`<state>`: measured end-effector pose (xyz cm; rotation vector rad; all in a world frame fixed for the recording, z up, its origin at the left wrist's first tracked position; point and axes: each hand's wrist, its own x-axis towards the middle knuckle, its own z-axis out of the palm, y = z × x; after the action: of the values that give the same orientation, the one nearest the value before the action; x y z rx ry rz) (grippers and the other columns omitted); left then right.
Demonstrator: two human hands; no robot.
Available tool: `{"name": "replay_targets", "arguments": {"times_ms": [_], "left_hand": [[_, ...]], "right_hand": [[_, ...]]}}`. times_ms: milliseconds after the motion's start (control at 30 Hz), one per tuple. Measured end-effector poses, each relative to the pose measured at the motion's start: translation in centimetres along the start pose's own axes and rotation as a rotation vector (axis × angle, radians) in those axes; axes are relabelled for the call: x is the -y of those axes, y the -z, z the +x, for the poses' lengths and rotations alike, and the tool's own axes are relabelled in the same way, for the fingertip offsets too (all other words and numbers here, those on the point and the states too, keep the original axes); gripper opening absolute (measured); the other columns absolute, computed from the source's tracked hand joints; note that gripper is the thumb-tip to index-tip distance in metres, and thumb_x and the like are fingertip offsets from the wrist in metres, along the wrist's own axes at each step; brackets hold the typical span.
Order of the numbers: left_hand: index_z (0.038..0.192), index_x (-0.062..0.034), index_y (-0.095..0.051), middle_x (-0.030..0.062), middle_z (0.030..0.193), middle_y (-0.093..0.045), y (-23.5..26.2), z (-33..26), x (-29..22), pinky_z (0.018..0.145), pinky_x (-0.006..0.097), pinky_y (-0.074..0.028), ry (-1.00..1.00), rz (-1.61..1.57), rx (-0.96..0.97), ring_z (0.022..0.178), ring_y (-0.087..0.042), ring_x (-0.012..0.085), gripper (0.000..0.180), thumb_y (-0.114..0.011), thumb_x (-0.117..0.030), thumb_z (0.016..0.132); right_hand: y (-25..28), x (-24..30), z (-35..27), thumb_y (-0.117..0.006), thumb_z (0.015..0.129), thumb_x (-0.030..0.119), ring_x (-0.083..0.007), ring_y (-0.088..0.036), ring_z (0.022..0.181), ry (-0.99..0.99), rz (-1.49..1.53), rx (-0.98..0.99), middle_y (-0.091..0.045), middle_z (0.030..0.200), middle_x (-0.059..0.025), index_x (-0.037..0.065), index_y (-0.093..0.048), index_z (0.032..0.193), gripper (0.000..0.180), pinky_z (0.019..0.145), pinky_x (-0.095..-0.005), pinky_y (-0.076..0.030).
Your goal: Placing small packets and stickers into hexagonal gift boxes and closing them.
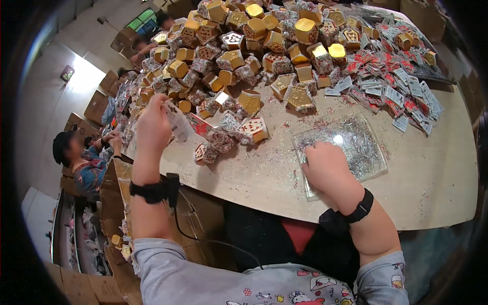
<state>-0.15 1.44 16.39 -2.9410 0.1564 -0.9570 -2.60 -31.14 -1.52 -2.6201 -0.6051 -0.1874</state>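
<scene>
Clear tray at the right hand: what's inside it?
Many thin silvery pieces lie scattered in the clear tray; the right hand covers part of its left side, hiding whatever is beneath.

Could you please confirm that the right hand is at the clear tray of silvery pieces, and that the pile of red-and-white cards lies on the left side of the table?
Not quite: the head view shows the pile of red-and-white cards on the right side of the table. The right hand is at the clear tray of silvery pieces.
</scene>
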Motion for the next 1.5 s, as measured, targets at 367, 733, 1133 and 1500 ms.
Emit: {"name": "replay_targets", "arguments": {"times_ms": [367, 733, 1133, 1500], "left_hand": [[0.108, -0.0118, -0.054, 0.0161, 0.082, -0.062, 4.0, 6.8, 6.7, 0.069, 0.043, -0.047, 0.002, 0.171, -0.093, 0.077, -0.060, 0.0363, 0.019, -0.055, -0.016, 0.089], [0.100, -0.0042, -0.058, 0.0036, 0.080, -0.062, -0.7, 1.5, 4.4, 0.056, 0.024, -0.048, 0.520, -0.703, 0.405, 0.068, -0.060, 0.0111, 0.021, -0.066, -0.016, 0.085], [0.121, -0.0021, -0.046, 0.0106, 0.103, -0.058, -11.8, -14.9, -10.1, 0.066, 0.026, -0.052, 0.646, -1.678, 0.485, 0.084, -0.060, 0.0152, 0.034, -0.051, 0.005, 0.088], [0.120, 0.0004, -0.049, 0.0011, 0.095, -0.053, -13.1, -16.4, -13.4, 0.073, 0.021, -0.043, 0.591, -1.617, 0.365, 0.082, -0.050, 0.0058, 0.038, -0.057, 0.009, 0.084]], "right_hand": [[0.1, 0.0, -0.2, -0.066, 0.072, 0.020, -0.0313, -0.063, 0.078, -0.001, -0.001, -0.001, -0.062, 0.079, -0.0141, 0.003, -0.066, 0.078, 0.018, 0.071, -0.0420, -0.051], [0.3, -0.2, -0.2, -0.063, 0.072, 0.017, -0.0328, -0.062, 0.079, 0.004, 0.004, 0.031, -0.062, 0.080, -0.0157, 0.003, -0.065, 0.079, 0.016, 0.071, -0.0426, -0.051], [0.6, -0.7, 0.1, -0.058, 0.073, 0.006, -0.0314, -0.065, 0.075, -0.014, -0.040, 0.098, -0.064, 0.076, -0.0149, 0.004, -0.066, 0.077, 0.010, 0.068, -0.0409, -0.052], [2.7, -0.5, 0.4, -0.055, 0.073, 0.005, -0.0393, -0.060, 0.081, -0.172, 0.229, 0.025, -0.061, 0.079, -0.0213, 0.000, -0.062, 0.082, 0.012, 0.074, -0.0472, -0.048]]}}
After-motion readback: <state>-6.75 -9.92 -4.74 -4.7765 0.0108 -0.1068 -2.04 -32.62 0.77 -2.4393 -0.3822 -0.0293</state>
